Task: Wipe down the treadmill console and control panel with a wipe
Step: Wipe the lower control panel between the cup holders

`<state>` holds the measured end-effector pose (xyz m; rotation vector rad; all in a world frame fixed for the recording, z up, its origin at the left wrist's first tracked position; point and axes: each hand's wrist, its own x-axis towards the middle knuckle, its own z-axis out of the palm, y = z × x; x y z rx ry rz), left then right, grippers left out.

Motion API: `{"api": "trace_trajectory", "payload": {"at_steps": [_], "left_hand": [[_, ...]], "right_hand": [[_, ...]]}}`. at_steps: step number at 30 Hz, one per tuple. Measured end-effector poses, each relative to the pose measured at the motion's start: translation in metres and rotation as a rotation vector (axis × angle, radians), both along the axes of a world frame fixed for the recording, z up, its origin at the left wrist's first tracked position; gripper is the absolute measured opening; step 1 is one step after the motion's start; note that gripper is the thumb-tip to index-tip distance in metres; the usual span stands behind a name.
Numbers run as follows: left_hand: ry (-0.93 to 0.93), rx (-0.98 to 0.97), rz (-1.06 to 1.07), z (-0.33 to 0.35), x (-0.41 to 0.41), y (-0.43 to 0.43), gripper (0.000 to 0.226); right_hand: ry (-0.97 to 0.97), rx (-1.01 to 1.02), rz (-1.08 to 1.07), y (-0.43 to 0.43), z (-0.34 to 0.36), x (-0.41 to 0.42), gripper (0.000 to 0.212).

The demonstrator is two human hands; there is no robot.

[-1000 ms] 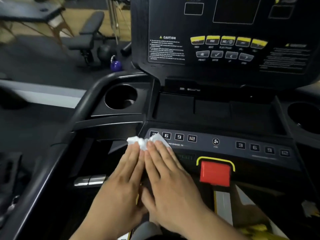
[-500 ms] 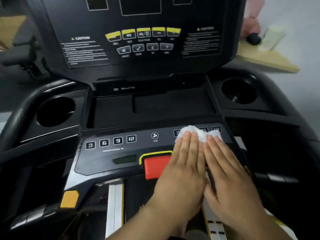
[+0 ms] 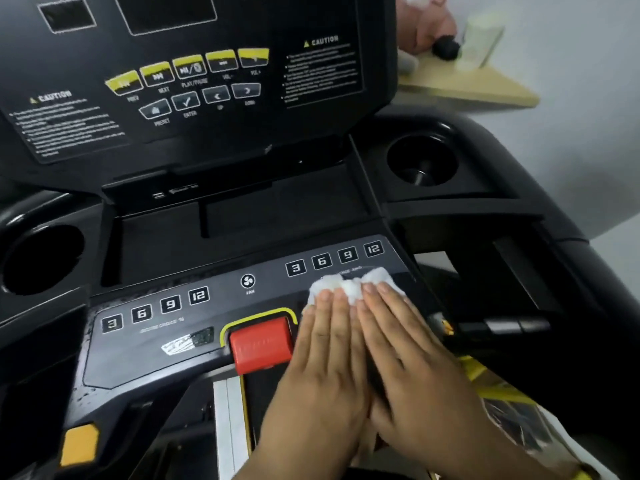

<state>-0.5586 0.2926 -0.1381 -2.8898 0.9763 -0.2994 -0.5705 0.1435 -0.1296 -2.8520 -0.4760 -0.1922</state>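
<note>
On the left, 1 row of 4 square number buttons (image 3: 156,308) is sitting on the flat grey plastic control panel (image 3: 138,355). 1 red square stop button (image 3: 261,344) is sitting just beside the left hand (image 3: 322,372). The 2 hands are lying flat, fingers straight, pressing 1 crumpled white wipe (image 3: 349,287) onto the panel. The wipe is poking out past the fingertips, stretched side to side, just under the other row of 4 buttons (image 3: 334,258). The right hand (image 3: 412,368) is lying nearer the panel's right end.

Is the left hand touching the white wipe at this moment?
Touching. The head view shows the left hand with its straight fingers lying flat on the wipe and pressing it onto the control panel.
</note>
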Motion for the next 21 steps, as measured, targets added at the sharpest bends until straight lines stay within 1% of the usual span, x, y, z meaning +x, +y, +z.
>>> {"api": "trace_trajectory", "payload": {"at_steps": [3, 6, 8, 11, 13, 15, 17, 19, 21], "left_hand": [[-0.018, -0.039, -0.102, -0.002, 0.000, -0.038, 0.053], [-0.041, -0.022, -0.126, 0.008, 0.008, -0.059, 0.057], [-0.056, -0.019, -0.108, 0.006, 0.007, -0.050, 0.054], [-0.077, -0.008, -0.100, -0.005, -0.006, -0.006, 0.049], [-0.109, 0.026, -0.106, -0.006, -0.009, 0.025, 0.047], [-0.112, 0.066, -0.093, -0.003, -0.009, 0.038, 0.046], [-0.068, 0.081, -0.057, -0.004, -0.012, 0.033, 0.045], [-0.012, 0.049, -0.049, -0.003, -0.009, 0.021, 0.047], [-0.017, -0.021, -0.081, 0.002, 0.003, 0.007, 0.051]], "right_hand": [[-0.033, 0.052, -0.095, -0.036, -0.009, -0.016, 0.069], [-0.034, 0.106, -0.175, -0.055, -0.014, -0.017, 0.075], [-0.049, 0.137, -0.165, -0.046, -0.015, -0.017, 0.074], [-0.150, 0.129, -0.081, -0.014, -0.020, -0.021, 0.057], [-0.182, 0.093, -0.045, 0.011, -0.026, -0.022, 0.051], [-0.162, 0.046, -0.037, 0.029, -0.028, -0.020, 0.050], [-0.145, 0.053, -0.030, 0.031, -0.025, -0.017, 0.051], [-0.133, 0.105, -0.039, 0.018, -0.021, -0.018, 0.053], [-0.097, 0.148, -0.079, 0.003, -0.015, -0.020, 0.057]]}}
